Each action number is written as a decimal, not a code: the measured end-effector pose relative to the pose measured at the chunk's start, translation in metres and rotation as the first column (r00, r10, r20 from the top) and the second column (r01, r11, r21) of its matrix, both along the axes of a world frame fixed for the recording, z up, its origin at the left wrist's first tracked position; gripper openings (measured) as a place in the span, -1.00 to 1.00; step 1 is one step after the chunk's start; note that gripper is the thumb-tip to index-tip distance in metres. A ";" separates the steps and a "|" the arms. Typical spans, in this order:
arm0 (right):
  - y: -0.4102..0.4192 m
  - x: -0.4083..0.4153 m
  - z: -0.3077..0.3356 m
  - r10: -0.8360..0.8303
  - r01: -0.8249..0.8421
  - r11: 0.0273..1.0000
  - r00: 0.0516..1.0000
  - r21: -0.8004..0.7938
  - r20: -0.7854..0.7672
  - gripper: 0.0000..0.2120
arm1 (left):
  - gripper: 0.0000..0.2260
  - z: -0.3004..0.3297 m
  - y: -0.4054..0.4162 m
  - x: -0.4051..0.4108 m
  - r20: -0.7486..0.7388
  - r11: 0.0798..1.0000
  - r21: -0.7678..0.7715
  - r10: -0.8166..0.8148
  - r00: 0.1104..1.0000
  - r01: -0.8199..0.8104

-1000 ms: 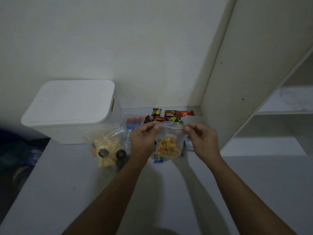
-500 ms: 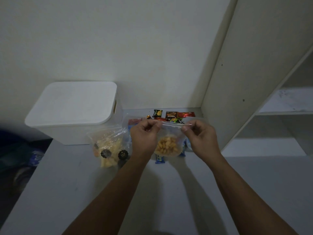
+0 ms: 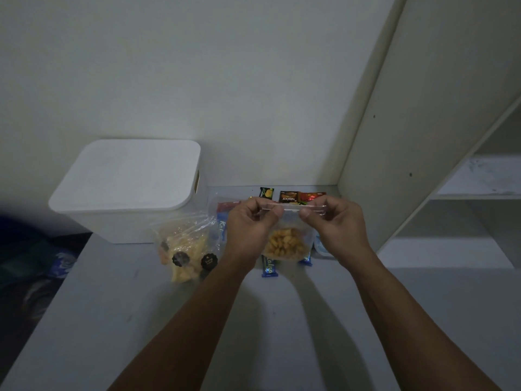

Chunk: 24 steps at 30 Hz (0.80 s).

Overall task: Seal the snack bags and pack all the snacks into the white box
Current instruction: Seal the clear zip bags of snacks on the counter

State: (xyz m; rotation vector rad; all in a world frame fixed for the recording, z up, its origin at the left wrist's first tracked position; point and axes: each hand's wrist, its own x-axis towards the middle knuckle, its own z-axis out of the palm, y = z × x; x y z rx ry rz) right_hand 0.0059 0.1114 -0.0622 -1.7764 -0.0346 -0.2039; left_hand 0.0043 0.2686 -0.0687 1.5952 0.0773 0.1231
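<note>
I hold a clear zip bag of yellow-orange snacks [image 3: 286, 244] up above the grey table. My left hand [image 3: 249, 224] pinches the bag's top strip at its left end, and my right hand [image 3: 332, 221] pinches the same strip further right. The white box [image 3: 127, 187] stands at the back left with its lid on. A second clear bag of pale snacks [image 3: 184, 248] lies in front of the box. Small wrapped snacks [image 3: 289, 196] lie in a row by the back wall, partly hidden behind my hands.
Blue wrapped bars [image 3: 269, 268] poke out on the table [image 3: 169, 334] under the held bag. A tall cabinet panel [image 3: 408, 136] with shelves rises on the right. The table's left edge drops to a dark area with cloth [image 3: 33, 263].
The bag has risen slightly and my fingers have shifted along its top strip, the right hand's pinch coming a little closer to the left hand.
</note>
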 end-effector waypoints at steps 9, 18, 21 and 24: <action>-0.002 0.000 0.008 0.076 -0.080 0.995 0.995 -0.064 -0.063 -0.93 | -0.97 0.008 0.005 -0.001 0.004 0.998 0.035 -0.061 0.998 0.061; 0.003 0.004 0.009 0.063 -0.069 0.991 0.997 -0.117 -0.052 -0.92 | -0.95 0.006 0.014 0.004 0.007 0.999 0.023 -0.025 1.000 0.025; 0.004 0.004 0.012 0.108 -0.120 0.977 0.991 -0.174 -0.077 -0.95 | -0.94 0.004 0.012 0.005 0.024 0.995 0.092 -0.025 0.999 0.023; 0.005 0.005 0.016 0.087 -0.097 0.975 0.995 -0.201 -0.057 -0.85 | -0.93 0.005 0.010 0.004 0.031 0.994 0.096 -0.057 0.998 0.053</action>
